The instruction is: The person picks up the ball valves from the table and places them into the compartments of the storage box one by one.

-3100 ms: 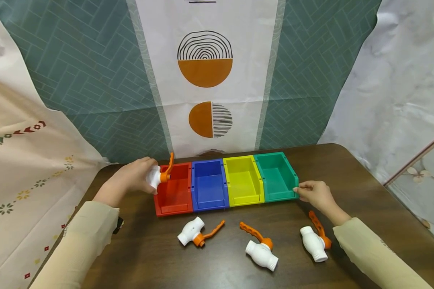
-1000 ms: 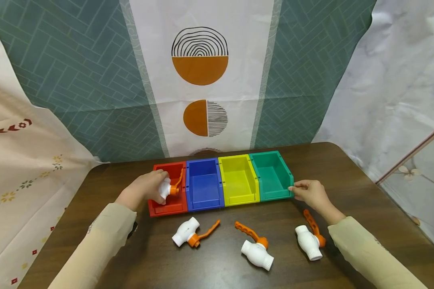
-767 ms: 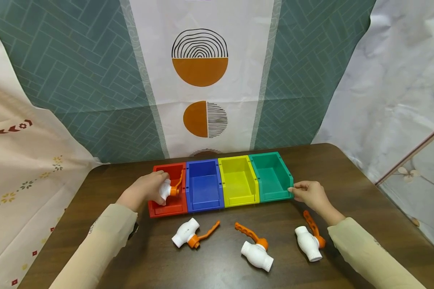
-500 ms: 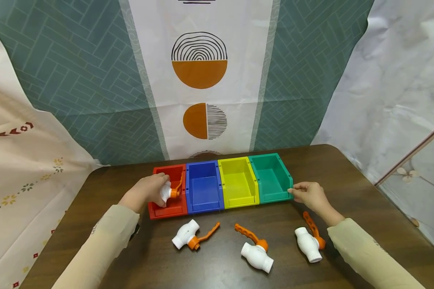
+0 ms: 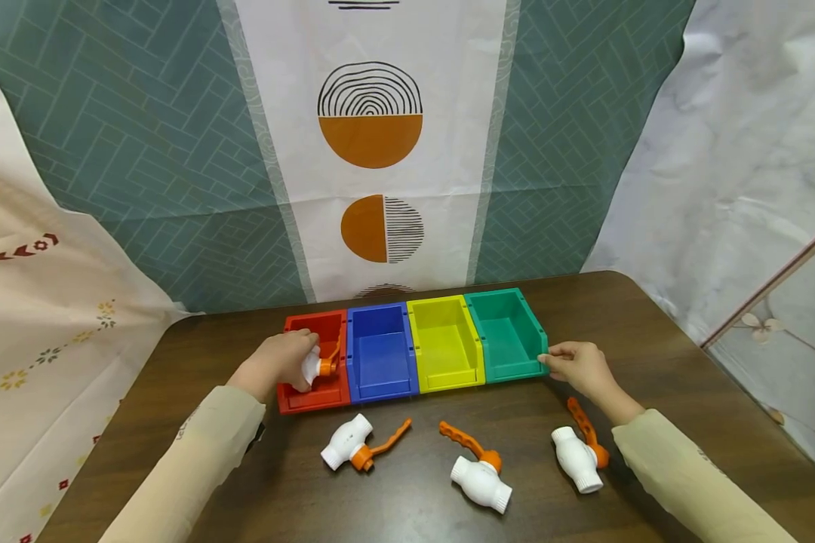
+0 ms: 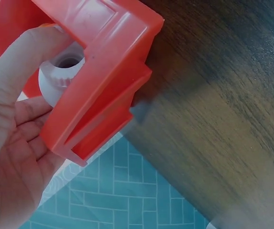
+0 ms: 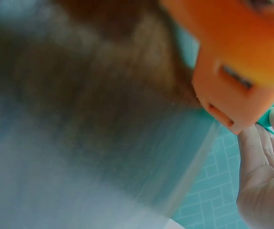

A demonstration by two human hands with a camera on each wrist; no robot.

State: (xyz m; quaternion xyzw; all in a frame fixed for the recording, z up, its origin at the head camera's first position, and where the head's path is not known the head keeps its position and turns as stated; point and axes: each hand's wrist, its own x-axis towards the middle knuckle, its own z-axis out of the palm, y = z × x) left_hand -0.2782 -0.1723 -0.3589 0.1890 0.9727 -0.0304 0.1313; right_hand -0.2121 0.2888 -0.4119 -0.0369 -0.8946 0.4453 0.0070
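My left hand holds a white ball valve with an orange lever inside the red bin. In the left wrist view the thumb lies over the valve's white body, with the other fingers round the far side, partly hidden by the bin's wall. At the other end of the row, my right hand pinches the front right corner of the green bin between thumb and fingers. A ball valve lies on the table just below that hand; its orange lever looms close in the right wrist view.
Between the red and green bins stand a blue bin and a yellow bin, side by side. Two more ball valves lie in front of the row, one at left and one in the middle. A patterned cloth hangs behind the table.
My left hand has carried the ball valve rightward from beside the red bin and lowered it inside. My right hand keeps its hold on the green bin's corner. The view has shifted slightly.
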